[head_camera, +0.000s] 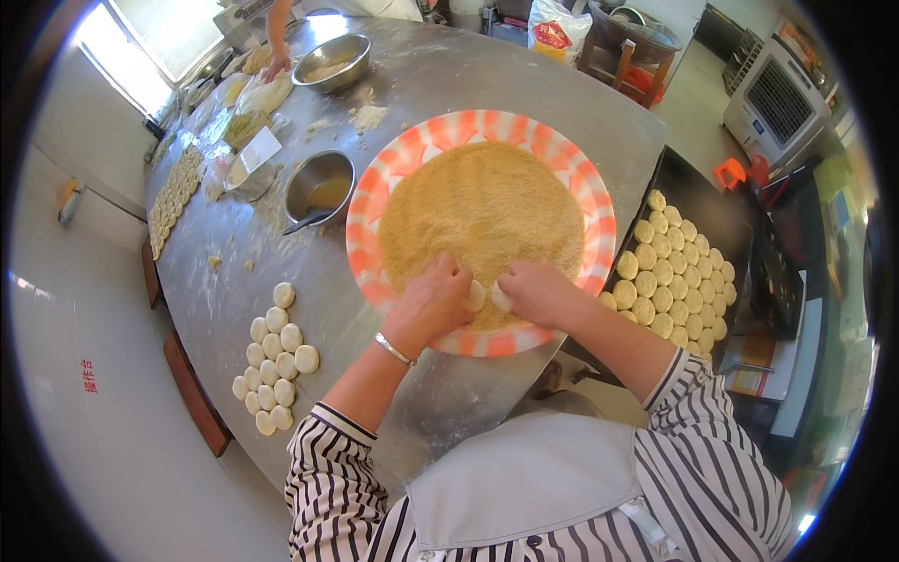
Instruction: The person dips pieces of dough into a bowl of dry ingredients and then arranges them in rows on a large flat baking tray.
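Note:
A wide orange-and-white basin (372, 175) filled with sesame seeds (484, 190) is in front of me, near the table's edge. Both my hands are down at its near side. Between thumb and fingers, my left hand (437, 293) grips a pale, flat dough round (475, 297). My right hand (537, 291) has hold of a second dough round (501, 298), a short gap from the first. Fingers partly cover both rounds, and their undersides are hidden. Left of the basin, several plain dough rounds (275, 365) lie grouped on the metal table (449, 400).
On my right, a black baking tray (657, 172) carries rows of seed-coated rounds (661, 274). A steel bowl (319, 190) with liquid and a brush stands left of the basin. Farther back are another steel bowl (333, 64) and another person's hand (277, 66) on dough.

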`<state>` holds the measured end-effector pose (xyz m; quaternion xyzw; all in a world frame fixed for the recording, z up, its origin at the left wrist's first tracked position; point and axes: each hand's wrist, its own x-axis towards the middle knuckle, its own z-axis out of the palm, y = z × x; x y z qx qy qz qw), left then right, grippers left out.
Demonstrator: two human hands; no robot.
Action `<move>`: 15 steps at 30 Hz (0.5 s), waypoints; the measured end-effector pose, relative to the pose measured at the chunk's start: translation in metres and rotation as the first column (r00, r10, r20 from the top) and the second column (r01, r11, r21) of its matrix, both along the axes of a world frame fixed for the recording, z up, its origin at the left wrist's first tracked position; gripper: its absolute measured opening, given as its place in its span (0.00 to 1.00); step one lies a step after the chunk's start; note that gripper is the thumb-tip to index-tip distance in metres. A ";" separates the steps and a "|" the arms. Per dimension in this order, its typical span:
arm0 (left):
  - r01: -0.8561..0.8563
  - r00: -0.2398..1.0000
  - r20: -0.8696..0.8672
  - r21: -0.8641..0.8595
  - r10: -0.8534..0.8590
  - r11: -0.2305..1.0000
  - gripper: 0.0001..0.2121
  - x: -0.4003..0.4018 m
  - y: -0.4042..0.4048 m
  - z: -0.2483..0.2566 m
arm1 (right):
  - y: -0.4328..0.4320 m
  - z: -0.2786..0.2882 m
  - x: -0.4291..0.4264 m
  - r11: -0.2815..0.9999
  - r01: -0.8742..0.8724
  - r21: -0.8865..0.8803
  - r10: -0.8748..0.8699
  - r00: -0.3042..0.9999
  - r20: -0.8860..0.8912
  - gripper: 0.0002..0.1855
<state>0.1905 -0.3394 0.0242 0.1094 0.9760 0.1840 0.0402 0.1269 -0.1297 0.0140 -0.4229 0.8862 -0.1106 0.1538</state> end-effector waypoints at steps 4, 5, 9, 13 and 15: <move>-0.099 0.994 -0.037 0.026 0.100 0.995 0.14 -0.008 0.007 0.000 | -0.010 0.009 0.006 0.996 -0.006 0.090 0.007 1.000 -0.011 0.17; -0.035 0.996 -0.082 0.025 0.037 0.999 0.15 -0.008 0.008 -0.002 | -0.008 0.004 0.007 1.000 0.010 0.026 -0.008 0.997 -0.073 0.18; 0.097 0.987 -0.130 0.004 -0.096 0.995 0.18 -0.008 0.007 -0.007 | -0.009 0.013 0.009 0.996 -0.056 0.073 0.061 0.997 -0.057 0.21; 0.116 0.982 -0.142 -0.039 -0.120 0.992 0.19 -0.021 0.004 -0.017 | -0.011 0.008 0.006 0.995 -0.062 0.079 0.064 0.998 -0.026 0.22; -0.021 0.998 -0.065 0.056 0.025 0.998 0.16 -0.025 0.000 -0.013 | -0.013 0.002 0.003 0.991 -0.078 0.112 0.086 0.994 -0.066 0.20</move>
